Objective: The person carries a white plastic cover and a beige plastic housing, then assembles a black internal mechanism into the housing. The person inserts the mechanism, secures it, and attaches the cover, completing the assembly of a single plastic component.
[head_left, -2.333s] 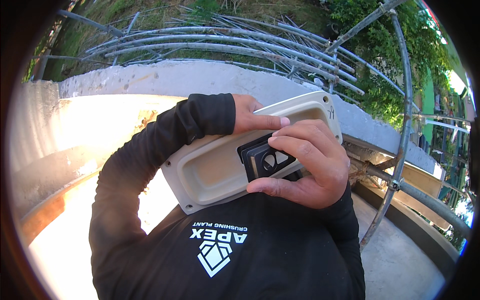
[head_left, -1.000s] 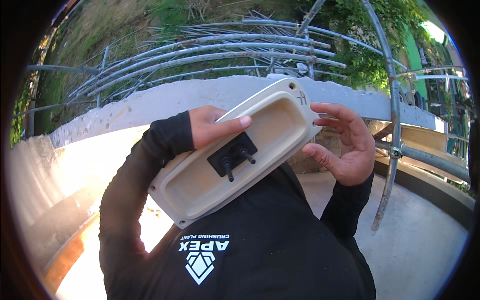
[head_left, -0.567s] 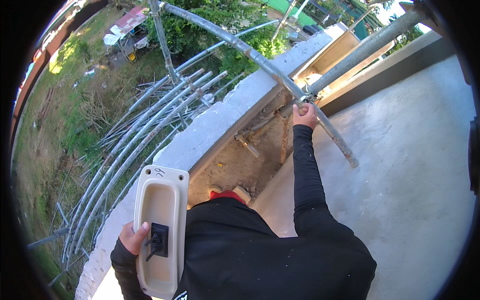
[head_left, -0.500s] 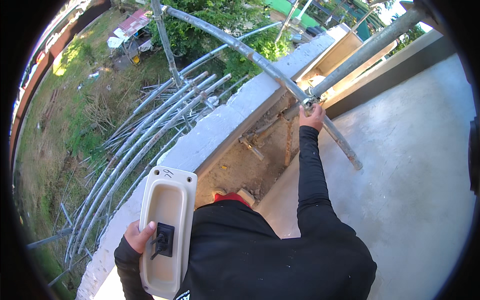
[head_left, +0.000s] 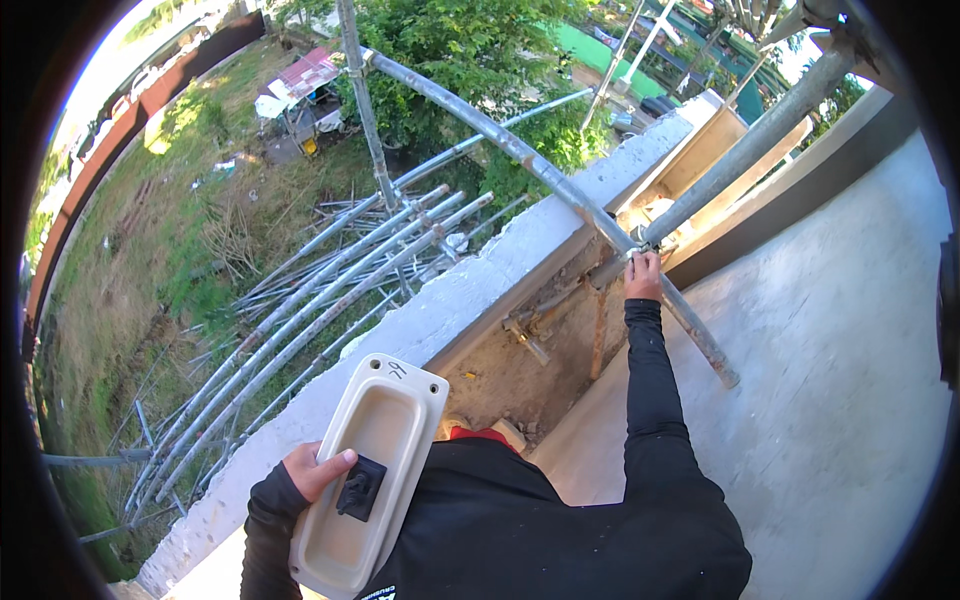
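My left hand (head_left: 313,473) grips a long, shallow beige housing (head_left: 412,445) by its left side, thumb over the rim. The housing has rounded ends and corner holes, and a square black fitting (head_left: 360,489) sits inside its recess beside my thumb. Farther up and to the right, my right hand (head_left: 643,276) is wrapped round a grey scaffold pipe (head_left: 705,345), just below the clamp (head_left: 636,250) where it meets a thicker pipe (head_left: 750,152). The palm and most fingers of that hand are hidden.
A rough white ledge (head_left: 500,258) runs diagonally past my left, with a drop to grass beyond. Stacked scaffold pipes (head_left: 330,290) and an upright pole (head_left: 368,120) stand outside it. A smooth grey wall (head_left: 830,380) rises at right; a short pipe (head_left: 527,342) juts below the ledge.
The view has shifted, so the surroundings sit lower and farther right. The housing is tilted more to the right in my left hand. My right hand stays at the pipe clamp.
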`<state>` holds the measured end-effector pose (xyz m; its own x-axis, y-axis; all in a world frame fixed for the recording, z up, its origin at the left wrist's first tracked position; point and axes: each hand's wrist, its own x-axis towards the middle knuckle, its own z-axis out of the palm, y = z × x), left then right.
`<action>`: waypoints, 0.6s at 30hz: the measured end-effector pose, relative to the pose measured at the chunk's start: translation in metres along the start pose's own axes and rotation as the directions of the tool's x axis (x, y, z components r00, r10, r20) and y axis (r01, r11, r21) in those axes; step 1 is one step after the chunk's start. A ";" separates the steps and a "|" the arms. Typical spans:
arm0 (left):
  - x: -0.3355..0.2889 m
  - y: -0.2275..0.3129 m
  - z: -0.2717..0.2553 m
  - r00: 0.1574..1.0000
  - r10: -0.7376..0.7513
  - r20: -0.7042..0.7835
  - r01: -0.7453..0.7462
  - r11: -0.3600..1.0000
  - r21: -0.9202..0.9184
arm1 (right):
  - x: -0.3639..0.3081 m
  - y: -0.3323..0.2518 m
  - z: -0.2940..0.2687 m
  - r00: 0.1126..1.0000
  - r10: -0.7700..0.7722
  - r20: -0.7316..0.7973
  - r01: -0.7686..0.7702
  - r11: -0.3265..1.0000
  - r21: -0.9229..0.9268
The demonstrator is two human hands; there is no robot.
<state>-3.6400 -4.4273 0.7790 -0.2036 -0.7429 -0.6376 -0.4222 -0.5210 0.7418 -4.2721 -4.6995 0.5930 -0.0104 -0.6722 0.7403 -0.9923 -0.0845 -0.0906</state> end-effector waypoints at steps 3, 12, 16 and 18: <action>-0.002 -0.001 -0.001 0.997 -0.070 0.018 0.070 0.997 -0.008 | -0.005 0.000 0.003 1.000 0.002 0.018 -0.002 1.000 0.026; -0.013 -0.015 0.001 0.984 0.178 0.003 -0.176 0.976 -0.131 | -0.005 0.013 0.000 0.986 -0.166 0.024 0.166 0.986 -0.032; -0.012 -0.022 0.004 0.968 0.243 -0.056 -0.245 0.969 -0.038 | 0.007 -0.083 -0.030 0.978 0.053 0.202 -0.124 0.924 0.361; -0.012 -0.023 0.005 0.959 0.275 -0.065 -0.279 0.958 -0.062 | 0.015 -0.165 -0.057 0.931 0.018 0.363 -0.304 0.588 0.750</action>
<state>-3.6324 -4.4041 0.7683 -0.2538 -0.8832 -0.3944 -0.2933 -0.3183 0.9015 -4.1156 -4.6539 0.6567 0.0176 -0.8950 0.4458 -0.4875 -0.3969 -0.7777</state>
